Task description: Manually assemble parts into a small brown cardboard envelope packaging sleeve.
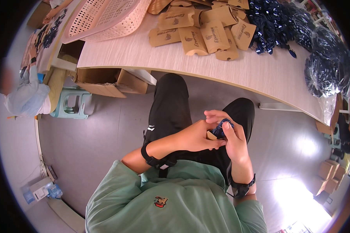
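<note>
Over my lap, my left hand (201, 136) and my right hand (236, 141) meet around a small dark blue fabric bundle (218, 131). A piece of brown kraft cardboard (211, 135) shows beneath it, seemingly a pillow box mostly covered by my fingers. My left hand grips the cardboard from the left. On the right, my right thumb lies against the top of the blue bundle. On the table beyond, many brown pillow boxes (216, 35) lie in a loose pile. Beside them spreads a heap of dark blue bundles (270, 23) with small white marks.
A pink perforated basket (105, 23) stands at the table's (136, 54) far left. Clear plastic bags (324, 73) of dark blue goods crowd its right end. Below are an open cardboard box (105, 81) and a light green stool (72, 103). Another person (27, 91) sits left.
</note>
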Action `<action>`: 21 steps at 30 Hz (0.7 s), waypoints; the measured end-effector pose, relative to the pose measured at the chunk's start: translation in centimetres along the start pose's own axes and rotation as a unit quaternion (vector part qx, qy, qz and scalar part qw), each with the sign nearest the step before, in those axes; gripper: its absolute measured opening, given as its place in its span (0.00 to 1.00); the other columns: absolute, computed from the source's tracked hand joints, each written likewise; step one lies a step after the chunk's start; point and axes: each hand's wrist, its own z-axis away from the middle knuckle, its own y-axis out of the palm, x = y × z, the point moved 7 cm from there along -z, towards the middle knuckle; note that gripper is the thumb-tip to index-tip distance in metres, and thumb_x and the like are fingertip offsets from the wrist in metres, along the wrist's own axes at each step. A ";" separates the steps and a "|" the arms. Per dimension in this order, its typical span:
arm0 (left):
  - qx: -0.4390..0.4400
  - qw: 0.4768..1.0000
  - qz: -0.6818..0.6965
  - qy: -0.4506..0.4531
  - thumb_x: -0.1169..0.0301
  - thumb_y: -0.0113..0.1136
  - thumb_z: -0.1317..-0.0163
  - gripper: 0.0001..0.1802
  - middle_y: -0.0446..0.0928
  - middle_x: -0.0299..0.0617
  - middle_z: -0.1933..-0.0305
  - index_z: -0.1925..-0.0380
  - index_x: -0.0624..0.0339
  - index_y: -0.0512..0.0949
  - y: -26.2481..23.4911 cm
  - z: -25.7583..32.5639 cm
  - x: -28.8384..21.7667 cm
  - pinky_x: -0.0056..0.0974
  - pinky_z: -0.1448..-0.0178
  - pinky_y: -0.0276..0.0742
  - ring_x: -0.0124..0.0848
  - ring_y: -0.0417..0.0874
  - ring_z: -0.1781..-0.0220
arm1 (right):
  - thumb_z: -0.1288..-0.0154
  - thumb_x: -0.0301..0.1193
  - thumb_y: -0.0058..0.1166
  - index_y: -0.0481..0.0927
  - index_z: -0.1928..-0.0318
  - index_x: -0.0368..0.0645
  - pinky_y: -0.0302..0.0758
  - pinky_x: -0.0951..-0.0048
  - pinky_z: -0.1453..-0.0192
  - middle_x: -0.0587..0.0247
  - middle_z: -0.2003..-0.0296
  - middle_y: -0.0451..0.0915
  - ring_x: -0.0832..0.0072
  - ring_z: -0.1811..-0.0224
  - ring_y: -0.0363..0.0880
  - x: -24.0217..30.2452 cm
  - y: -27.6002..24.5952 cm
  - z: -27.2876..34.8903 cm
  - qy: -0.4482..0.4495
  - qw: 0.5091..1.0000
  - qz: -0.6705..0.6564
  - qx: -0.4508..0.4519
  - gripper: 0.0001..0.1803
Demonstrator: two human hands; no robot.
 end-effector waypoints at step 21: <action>0.040 0.994 0.095 0.028 0.77 0.59 0.36 0.08 0.81 0.43 0.65 0.57 0.67 0.76 0.1 -0.4 -0.7 0.32 0.61 0.82 0.26 0.83 0.66 | 0.27 0.30 0.45 0.78 0.42 0.32 0.80 0.73 0.65 0.45 0.43 0.78 0.68 0.62 0.83 1.0 0.1 0.7 -0.047 0.984 0.169 0.000 0.19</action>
